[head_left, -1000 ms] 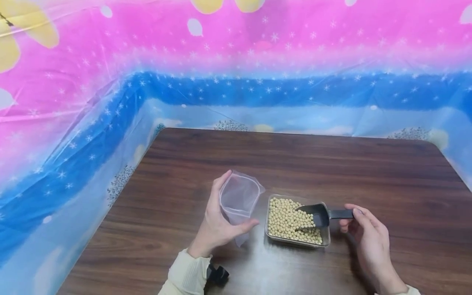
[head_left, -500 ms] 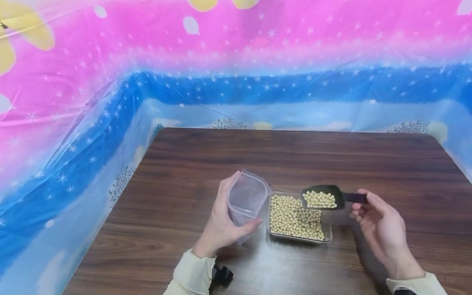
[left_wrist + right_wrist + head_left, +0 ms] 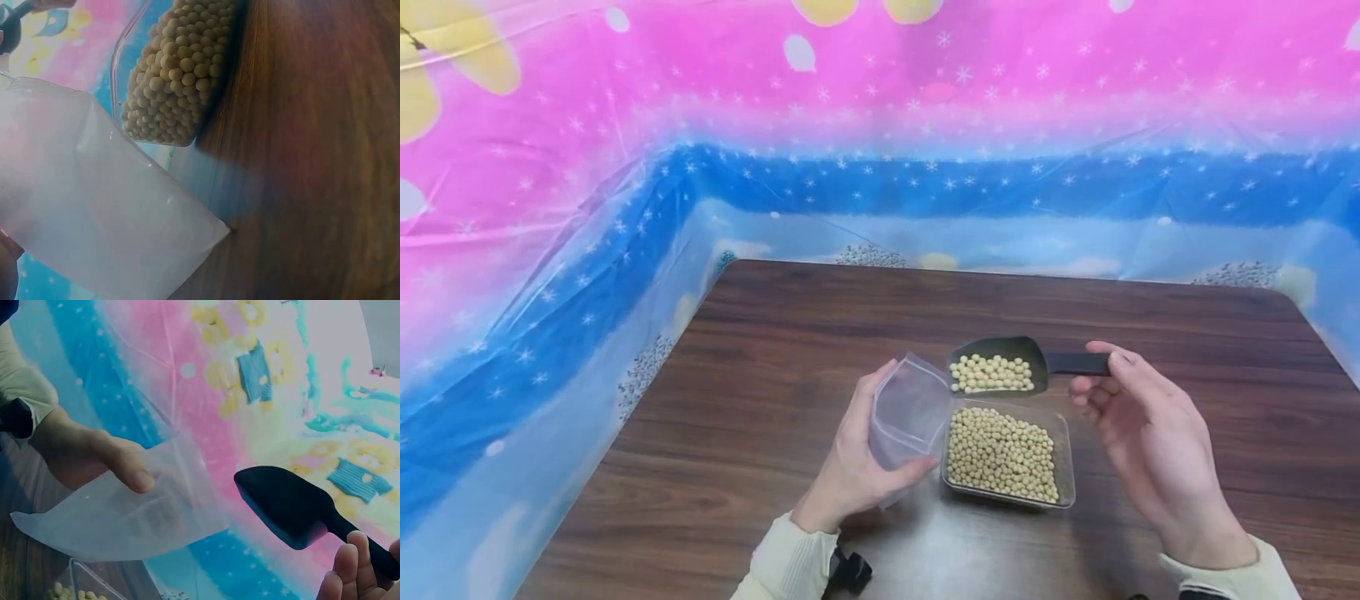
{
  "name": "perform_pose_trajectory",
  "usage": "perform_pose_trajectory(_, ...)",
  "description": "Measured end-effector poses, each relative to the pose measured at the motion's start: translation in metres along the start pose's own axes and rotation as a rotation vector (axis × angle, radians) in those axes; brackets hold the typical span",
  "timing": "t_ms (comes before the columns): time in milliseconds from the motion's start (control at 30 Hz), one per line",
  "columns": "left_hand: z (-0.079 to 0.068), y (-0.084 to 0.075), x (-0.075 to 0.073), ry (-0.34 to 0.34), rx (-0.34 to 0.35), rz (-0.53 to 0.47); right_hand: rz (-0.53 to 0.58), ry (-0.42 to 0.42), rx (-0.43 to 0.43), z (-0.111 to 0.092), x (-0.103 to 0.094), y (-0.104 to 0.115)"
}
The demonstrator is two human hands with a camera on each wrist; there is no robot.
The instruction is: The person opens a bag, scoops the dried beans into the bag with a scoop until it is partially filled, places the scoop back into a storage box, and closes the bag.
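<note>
Black scoop [image 3: 1011,347], one, gripped by right hand [image 3: 1157,446], twelve o'clock from one tub [image 3: 1063,450]. Gripped by left hand [image 3: 852,471], nine o'clock: one bag [image 3: 910,408].

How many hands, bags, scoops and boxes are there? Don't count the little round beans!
Hands: 2, the left hand and the right hand
Bag: 1
Scoop: 1
Box: 1
Total: 5

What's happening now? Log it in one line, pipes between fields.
left hand: holds translucent bag | right hand: holds black scoop | scoop load: pale beans | scoop place: near bag | clear container: more beans
</note>
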State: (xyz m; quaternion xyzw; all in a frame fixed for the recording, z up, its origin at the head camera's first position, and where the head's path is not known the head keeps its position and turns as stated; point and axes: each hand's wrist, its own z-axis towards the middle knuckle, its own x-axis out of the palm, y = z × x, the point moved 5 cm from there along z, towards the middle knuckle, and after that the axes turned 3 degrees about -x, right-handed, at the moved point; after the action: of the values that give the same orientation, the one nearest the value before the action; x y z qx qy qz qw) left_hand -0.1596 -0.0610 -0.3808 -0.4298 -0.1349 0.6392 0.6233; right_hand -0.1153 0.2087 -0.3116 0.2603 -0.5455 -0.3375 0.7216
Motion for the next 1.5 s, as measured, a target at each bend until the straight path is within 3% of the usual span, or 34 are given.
perform_pose_trajectory(300,-0.002,-0.002,0.001,-0.002,-0.005,-0.006,-0.269,0.048,-0.053,-0.008,0.020,-0.003)
perform_pose_trajectory(500,0.000,-0.001,0.002,0.000,0.015,-0.014,-0.418,0.010,-0.092,-0.012,0.026,0.002)
perform_pose_trajectory(1167,0.001,-0.001,0.001,0.014,-0.005,-0.038,-0.367,0.091,-0.233,-0.017,0.032,0.008)
perform_pose_trajectory(1400,0.000,-0.001,0.001,0.012,-0.009,-0.047,-0.578,0.032,-0.167,-0.019,0.033,0.009)
perform_pose_trajectory(1500,0.001,-0.005,-0.001,0.007,-0.001,-0.051,-0.572,0.027,-0.141,-0.017,0.030,0.009)
